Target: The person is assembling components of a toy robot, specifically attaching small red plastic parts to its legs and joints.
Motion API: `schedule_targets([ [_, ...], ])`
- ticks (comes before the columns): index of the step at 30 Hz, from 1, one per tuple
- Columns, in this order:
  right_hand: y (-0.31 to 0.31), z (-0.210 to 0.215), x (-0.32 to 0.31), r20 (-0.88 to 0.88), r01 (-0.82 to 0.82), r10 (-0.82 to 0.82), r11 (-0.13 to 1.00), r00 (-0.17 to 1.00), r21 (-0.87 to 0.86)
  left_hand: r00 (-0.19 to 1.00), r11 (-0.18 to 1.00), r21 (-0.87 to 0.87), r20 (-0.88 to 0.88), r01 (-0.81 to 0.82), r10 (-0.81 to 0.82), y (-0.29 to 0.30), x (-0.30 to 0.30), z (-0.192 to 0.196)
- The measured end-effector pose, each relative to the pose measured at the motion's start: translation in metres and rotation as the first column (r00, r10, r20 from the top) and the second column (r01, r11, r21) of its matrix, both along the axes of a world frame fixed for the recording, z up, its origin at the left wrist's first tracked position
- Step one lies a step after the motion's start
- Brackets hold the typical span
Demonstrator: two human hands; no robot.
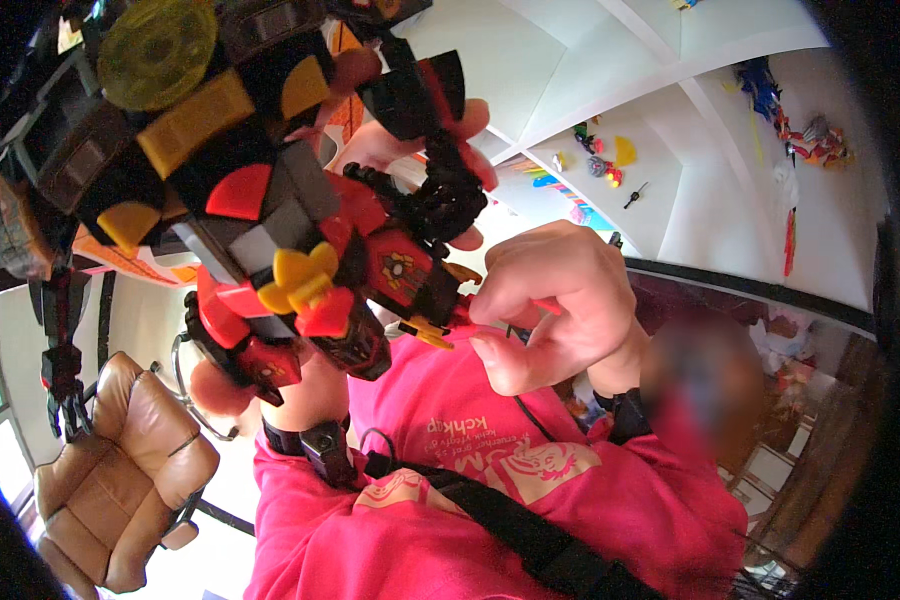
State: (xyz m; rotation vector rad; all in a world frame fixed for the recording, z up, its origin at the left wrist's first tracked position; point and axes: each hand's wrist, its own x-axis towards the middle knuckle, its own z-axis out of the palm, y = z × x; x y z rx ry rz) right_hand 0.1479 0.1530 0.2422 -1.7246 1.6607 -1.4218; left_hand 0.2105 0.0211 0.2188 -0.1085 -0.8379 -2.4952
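White shelves [660,110] edged the upper right and a tan chair [120,480] stood well apart, lower left. The toy figure [240,190] filled the upper left, held from behind by the partly hidden left hand [375,150]. The right hand [560,300], with open room before the shelf's dark edge, pinched a red piece [460,320] against the figure, seemingly adjusting it; the next move likely called for light, steady pressure

Small toy pieces [820,142] on white shelving [705,205]
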Motion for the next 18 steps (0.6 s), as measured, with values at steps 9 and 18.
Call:
schedule_targets([
  [9, -0.006, 0.001, 0.010, -0.007, 0.071, -0.072, 0.996, 0.997, -0.057, 0.999, 0.999, 0.027, -0.022, -0.024, 0.025, -0.005, 0.009, 0.007],
  [18, -0.013, -0.008, 0.008, 0.342, 0.154, -0.218, 0.966, 0.914, 0.206, 0.988, 0.993, 0.115, -0.151, 0.036, -0.018, -0.017, 0.020, 0.003],
])
